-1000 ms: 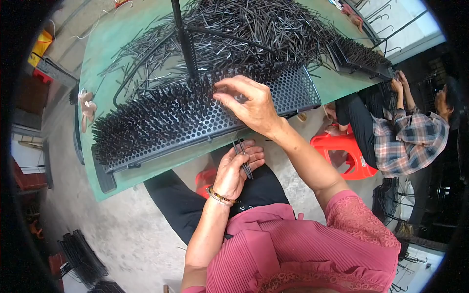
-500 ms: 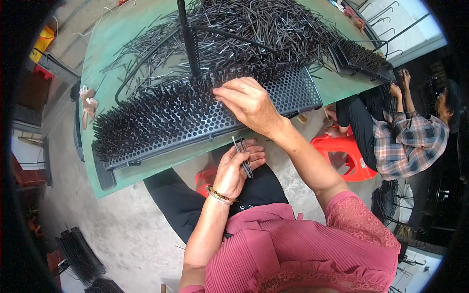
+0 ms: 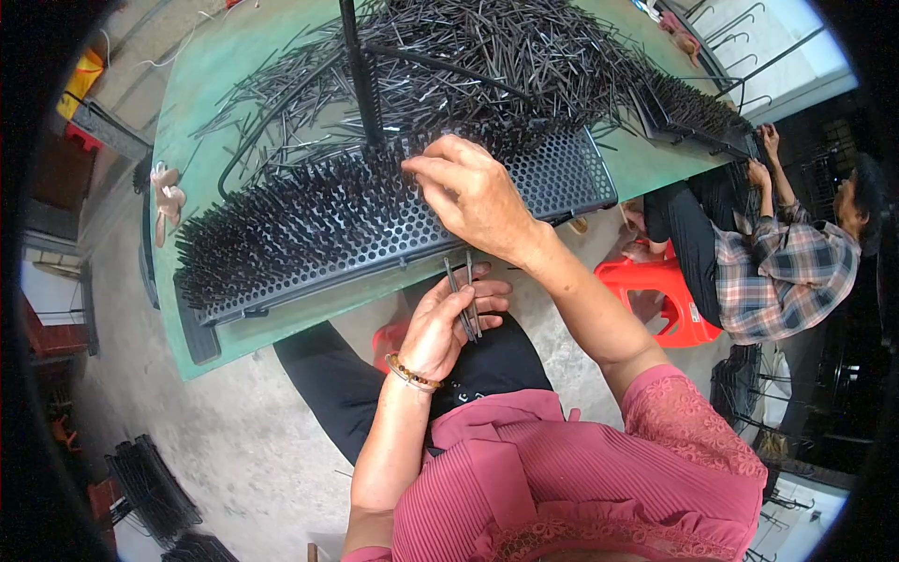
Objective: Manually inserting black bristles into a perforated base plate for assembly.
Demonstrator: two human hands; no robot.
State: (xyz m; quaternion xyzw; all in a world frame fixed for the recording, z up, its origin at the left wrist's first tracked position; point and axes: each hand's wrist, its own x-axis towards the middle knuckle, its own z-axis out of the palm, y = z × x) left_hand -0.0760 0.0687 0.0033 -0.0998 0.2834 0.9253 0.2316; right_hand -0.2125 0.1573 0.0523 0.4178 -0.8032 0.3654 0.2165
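Note:
My left hand, palm up above my lap, has its thumb closed over a few thin dark rods. Over the long perforated metal rack, my right hand is pinched, its fingertips among the upright rods. Whatever lies between those fingertips is too small and hidden to make out. Dense rows of short dark rods stand in the rack's holes on the left and along the back. Bare holes show at the right end and along the near edge.
A big heap of loose rods covers the far part of the green table. A black upright post rises behind the rack. To the right, a co-worker sits near another filled rack and a red stool.
My right hand has shifted slightly left among the standing rods, its fingers bending more. My left hand has moved a little left with its rods. The co-worker's far hand has shifted slightly.

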